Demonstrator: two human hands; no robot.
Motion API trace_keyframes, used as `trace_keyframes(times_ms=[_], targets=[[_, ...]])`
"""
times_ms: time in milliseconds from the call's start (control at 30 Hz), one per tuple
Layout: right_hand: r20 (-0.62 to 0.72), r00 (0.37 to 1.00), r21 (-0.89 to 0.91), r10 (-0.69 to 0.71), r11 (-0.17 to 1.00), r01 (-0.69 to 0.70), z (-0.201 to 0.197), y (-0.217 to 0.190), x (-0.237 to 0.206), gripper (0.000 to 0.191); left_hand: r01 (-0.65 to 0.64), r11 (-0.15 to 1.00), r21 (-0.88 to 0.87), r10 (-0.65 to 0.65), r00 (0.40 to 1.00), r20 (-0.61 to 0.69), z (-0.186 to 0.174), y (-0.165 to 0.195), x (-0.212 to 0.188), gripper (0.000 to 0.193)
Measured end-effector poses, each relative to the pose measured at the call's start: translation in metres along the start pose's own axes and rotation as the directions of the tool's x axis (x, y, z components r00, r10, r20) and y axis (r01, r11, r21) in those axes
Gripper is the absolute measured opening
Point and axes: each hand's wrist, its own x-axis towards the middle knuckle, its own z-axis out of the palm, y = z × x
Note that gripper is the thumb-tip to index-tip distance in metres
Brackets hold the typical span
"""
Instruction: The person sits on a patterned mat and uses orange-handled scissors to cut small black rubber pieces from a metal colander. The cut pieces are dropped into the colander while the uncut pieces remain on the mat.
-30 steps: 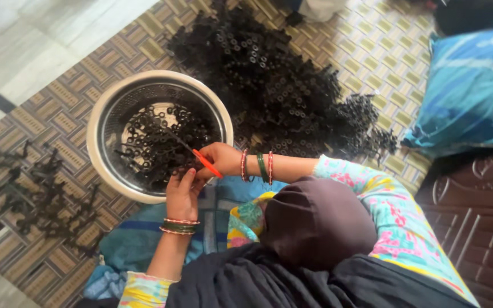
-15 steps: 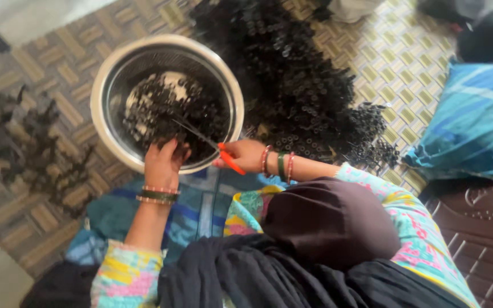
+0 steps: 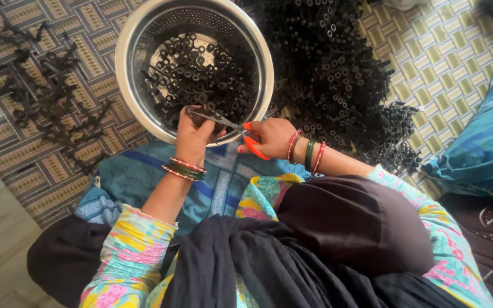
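Observation:
My right hand (image 3: pixel 269 137) is shut on orange-handled scissors (image 3: pixel 241 132) whose blades point left over the near rim of a steel bowl (image 3: pixel 122 54). My left hand (image 3: pixel 194 132) pinches a small black plastic piece at the blade tips. The bowl holds several small black ring-shaped parts (image 3: pixel 198 63). Both wrists wear red and green bangles. My head covering and dark scarf fill the lower view.
A big heap of black moulded parts (image 3: pixel 332 63) lies right of the bowl on a patterned mat (image 3: pixel 440 57). Black leftover sprue strips (image 3: pixel 47 85) are scattered at left. A blue cloth (image 3: pixel 132 182) covers my lap; a blue cushion (image 3: pixel 486 148) sits at right.
The view has shifted and closed in on the bowl. Both hands stay at the bowl's near rim, the scissors still in my right hand.

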Motion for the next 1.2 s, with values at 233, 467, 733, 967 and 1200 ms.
trace_keyframes(times_ms=[233, 467, 733, 967, 1200], targets=[[0.026, 0.999, -0.005, 0.043, 0.999, -0.043, 0.004, 0.013, 0.004, 0.054, 0.05, 0.999, 0.022, -0.05, 0.998, 0.032, 0.005, -0.007, 0.005, 0.032], [-0.001, 0.999, 0.037, 0.046, 0.998, -0.046, 0.007, 0.015, 0.003, 0.058, 0.051, 0.997, 0.053, -0.053, 0.998, 0.042, 0.002, -0.008, 0.006, 0.031], [0.019, 0.998, 0.087, 0.06, 0.994, -0.061, 0.008, 0.016, 0.003, 0.056, 0.071, 0.986, 0.15, -0.09, 0.989, 0.119, 0.003, -0.012, 0.006, 0.026], [0.027, 0.999, 0.095, 0.046, 0.994, -0.049, 0.004, 0.024, 0.007, 0.063, 0.023, 0.97, 0.244, -0.054, 0.991, 0.12, 0.01, -0.016, 0.01, 0.03], [0.04, 0.994, 0.082, 0.097, 0.992, -0.1, 0.004, 0.022, 0.008, 0.062, -0.062, 0.955, 0.291, 0.015, 0.987, 0.16, 0.007, -0.017, 0.015, 0.026]])
